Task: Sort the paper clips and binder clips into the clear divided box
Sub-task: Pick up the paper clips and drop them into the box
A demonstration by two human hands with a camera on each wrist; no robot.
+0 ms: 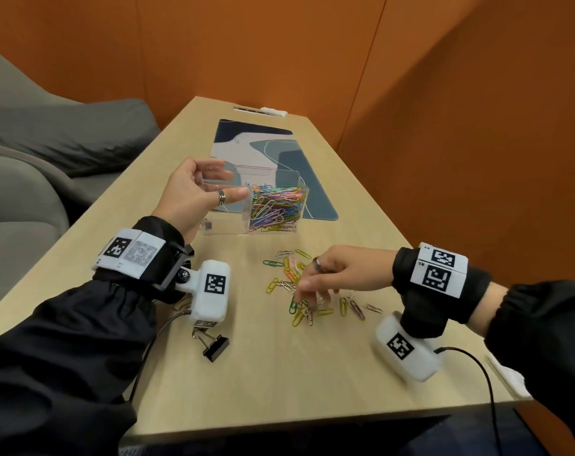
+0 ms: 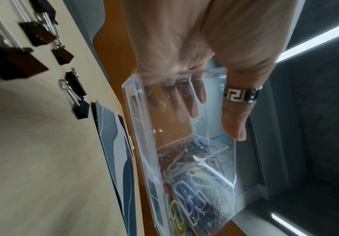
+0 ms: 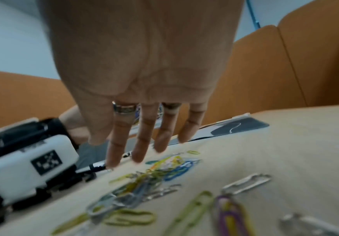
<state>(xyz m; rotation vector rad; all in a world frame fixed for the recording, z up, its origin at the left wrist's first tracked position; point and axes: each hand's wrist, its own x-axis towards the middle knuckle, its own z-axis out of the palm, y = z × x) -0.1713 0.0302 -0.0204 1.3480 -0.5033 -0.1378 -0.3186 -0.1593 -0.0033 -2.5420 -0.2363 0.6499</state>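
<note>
The clear divided box (image 1: pixel 228 225) stands at the near edge of a blue mat. Its right compartment is heaped with coloured paper clips (image 1: pixel 276 205) (image 2: pixel 190 191). My left hand (image 1: pixel 235 184) (image 2: pixel 209 123) grips the box's left end, thumb (image 2: pixel 235 121) on the near wall and fingers (image 2: pixel 182 103) behind the far wall. Loose paper clips (image 1: pixel 287 286) (image 3: pixel 144 177) lie scattered on the table nearer me. Above them hovers my right hand (image 1: pixel 307 292) (image 3: pixel 136 153), fingers spread and pointing down, holding nothing. A black binder clip (image 1: pixel 216 347) lies below my left wrist.
The blue patterned mat (image 1: pixel 299 166) covers the table's far half. Several more black binder clips (image 2: pixel 37 33) lie on the wood, seen in the left wrist view. A grey sofa (image 1: pixel 32 179) is on the left and orange walls enclose the far and right sides. A white cloth (image 1: pixel 510 376) lies at the right edge.
</note>
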